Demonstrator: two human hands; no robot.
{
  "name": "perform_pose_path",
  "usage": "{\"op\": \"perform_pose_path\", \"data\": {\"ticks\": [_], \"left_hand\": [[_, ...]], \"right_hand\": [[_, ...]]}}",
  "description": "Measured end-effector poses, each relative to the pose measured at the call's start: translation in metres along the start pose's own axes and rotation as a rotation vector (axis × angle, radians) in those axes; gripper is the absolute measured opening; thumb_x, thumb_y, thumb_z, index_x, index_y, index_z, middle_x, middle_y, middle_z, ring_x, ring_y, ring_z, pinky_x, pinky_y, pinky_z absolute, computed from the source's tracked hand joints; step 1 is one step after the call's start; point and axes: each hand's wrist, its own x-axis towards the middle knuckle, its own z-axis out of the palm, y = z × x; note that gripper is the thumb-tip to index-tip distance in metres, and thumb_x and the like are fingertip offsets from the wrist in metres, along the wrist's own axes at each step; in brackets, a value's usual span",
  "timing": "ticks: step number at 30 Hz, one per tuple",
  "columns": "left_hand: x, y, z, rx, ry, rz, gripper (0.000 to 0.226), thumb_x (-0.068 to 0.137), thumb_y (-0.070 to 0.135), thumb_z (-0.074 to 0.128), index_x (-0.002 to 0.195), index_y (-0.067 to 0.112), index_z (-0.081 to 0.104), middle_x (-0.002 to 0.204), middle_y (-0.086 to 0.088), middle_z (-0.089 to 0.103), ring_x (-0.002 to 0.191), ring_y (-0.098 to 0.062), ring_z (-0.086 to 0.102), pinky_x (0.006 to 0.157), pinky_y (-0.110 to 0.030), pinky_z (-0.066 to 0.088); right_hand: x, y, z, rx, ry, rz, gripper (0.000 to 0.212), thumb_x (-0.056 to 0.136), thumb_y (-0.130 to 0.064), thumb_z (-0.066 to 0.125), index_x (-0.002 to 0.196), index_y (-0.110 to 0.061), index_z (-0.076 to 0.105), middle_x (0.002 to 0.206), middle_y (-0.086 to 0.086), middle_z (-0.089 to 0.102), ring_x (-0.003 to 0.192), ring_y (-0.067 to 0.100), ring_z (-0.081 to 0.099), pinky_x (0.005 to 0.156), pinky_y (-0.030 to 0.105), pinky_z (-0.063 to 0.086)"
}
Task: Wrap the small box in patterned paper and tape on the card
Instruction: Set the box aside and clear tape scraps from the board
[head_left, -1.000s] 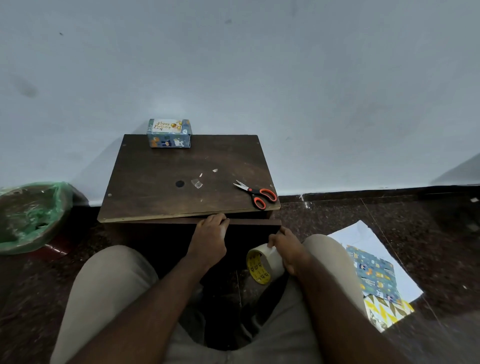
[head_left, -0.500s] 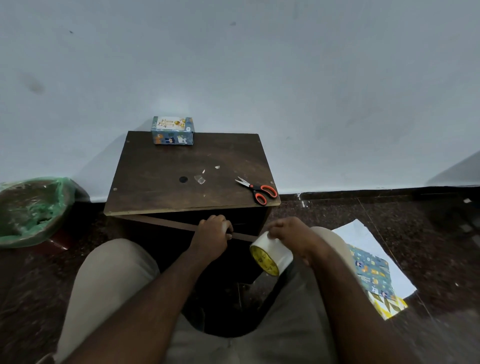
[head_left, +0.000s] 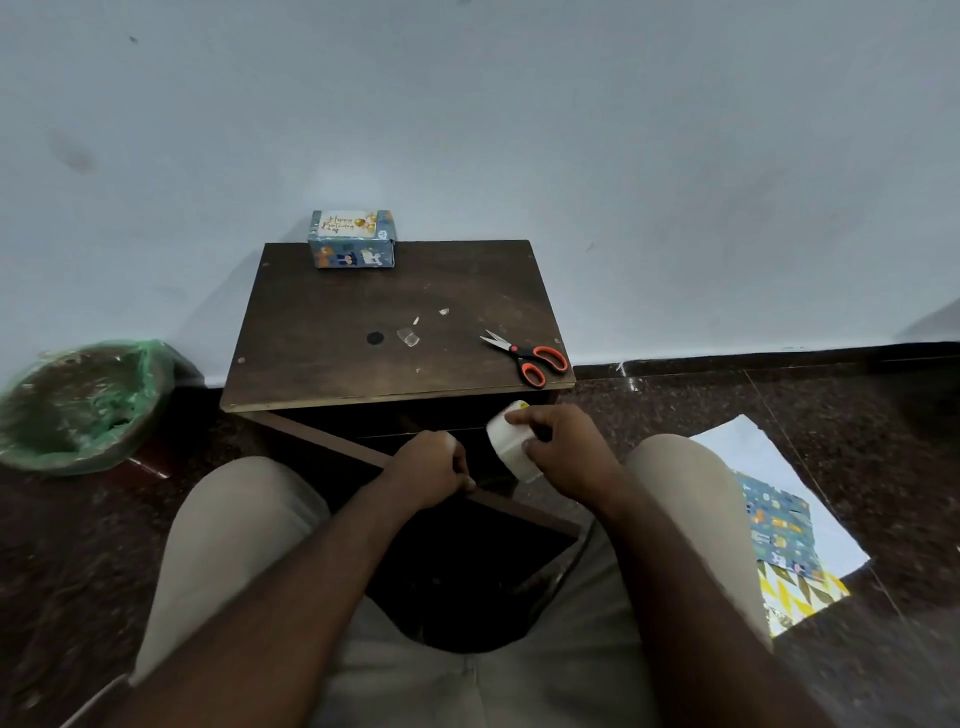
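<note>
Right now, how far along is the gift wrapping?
Looks done: the box sits wrapped in patterned paper, card on top. In hand: the right hand holds the tape roll, the left hand grips the cabinet door. Left: probably only tidying the scissors.

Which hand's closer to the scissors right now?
Right. The right hand, holding the tape roll, sits just below the scissors, by the front edge of the table; the left hand grips the wooden panel, further left and lower.
</note>
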Motion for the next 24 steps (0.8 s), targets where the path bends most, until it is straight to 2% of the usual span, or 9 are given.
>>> {"op": "perform_pose_path", "data": {"ticks": [2,3,6,9,12,14,17,19,24], "left_hand": [[-0.001,0.002,-0.004,0.068,-0.073,0.009,0.018,0.080,0.030,0.081,0.087,0.015,0.075,0.095,-0.003,0.072,0.093,-0.017,0.065,0.081,-0.030,0.053],[-0.002,0.003,-0.006,0.105,-0.108,0.021,0.019,0.081,0.029,0.081,0.090,0.014,0.075,0.097,-0.004,0.072,0.094,-0.018,0.065,0.081,-0.030,0.053],[-0.005,0.006,-0.010,0.150,-0.219,0.054,0.017,0.081,0.027,0.080,0.081,0.012,0.072,0.097,-0.005,0.073,0.094,-0.019,0.067,0.086,-0.037,0.055],[-0.008,0.008,-0.013,0.184,-0.275,0.070,0.022,0.081,0.025,0.081,0.070,0.018,0.063,0.094,-0.005,0.072,0.091,-0.019,0.067,0.087,-0.040,0.056],[-0.010,0.010,-0.015,0.181,-0.279,0.085,0.012,0.082,0.022,0.079,0.085,0.013,0.072,0.099,-0.004,0.072,0.097,-0.017,0.065,0.092,-0.038,0.054],[-0.013,0.010,-0.015,0.199,-0.281,0.093,0.019,0.086,0.022,0.075,0.099,0.007,0.074,0.104,-0.005,0.073,0.102,-0.018,0.065,0.094,-0.034,0.051],[-0.015,0.006,-0.014,0.162,-0.255,0.078,0.009,0.086,0.017,0.073,0.093,0.011,0.074,0.098,-0.003,0.073,0.094,-0.016,0.068,0.090,-0.035,0.055],[-0.018,0.005,-0.015,0.127,-0.252,0.079,0.007,0.085,0.017,0.075,0.092,0.015,0.075,0.097,0.001,0.073,0.093,-0.012,0.067,0.089,-0.034,0.055],[-0.026,0.003,-0.015,0.107,-0.249,0.100,0.024,0.090,0.025,0.071,0.112,0.018,0.074,0.115,0.004,0.065,0.105,-0.012,0.061,0.093,-0.031,0.052]], "right_hand": [[0.002,0.007,0.005,0.015,0.015,0.022,0.047,0.083,0.007,0.055,0.122,-0.014,0.070,0.118,0.006,0.070,0.106,0.014,0.062,0.075,0.010,0.044],[0.001,0.011,0.009,0.010,0.012,0.041,0.044,0.084,0.007,0.055,0.117,-0.015,0.073,0.114,0.007,0.070,0.103,0.015,0.063,0.073,0.012,0.045],[0.003,0.021,0.025,-0.107,-0.006,0.094,0.035,0.084,0.003,0.056,0.105,-0.017,0.077,0.113,0.011,0.071,0.107,0.026,0.064,0.087,0.032,0.052],[0.013,0.024,0.039,-0.299,-0.072,0.091,0.031,0.088,-0.003,0.058,0.111,-0.015,0.075,0.118,0.012,0.070,0.111,0.031,0.062,0.093,0.036,0.050],[0.030,0.025,0.047,-0.397,-0.148,0.067,0.031,0.086,0.005,0.055,0.112,-0.001,0.071,0.115,0.018,0.069,0.108,0.035,0.063,0.092,0.043,0.050],[0.044,0.032,0.053,-0.440,-0.192,0.084,0.032,0.087,0.006,0.053,0.113,0.000,0.071,0.114,0.018,0.069,0.108,0.035,0.064,0.090,0.040,0.051],[0.062,0.044,0.061,-0.485,-0.217,0.112,0.024,0.095,0.002,0.049,0.112,0.005,0.066,0.117,0.022,0.067,0.109,0.036,0.062,0.086,0.039,0.050],[0.072,0.050,0.066,-0.508,-0.227,0.125,0.026,0.098,0.001,0.045,0.118,0.008,0.061,0.123,0.025,0.062,0.115,0.038,0.058,0.090,0.041,0.049],[0.095,0.068,0.071,-0.594,-0.340,0.105,0.029,0.100,-0.004,0.046,0.124,0.006,0.059,0.131,0.024,0.059,0.123,0.037,0.054,0.099,0.040,0.044]]}}
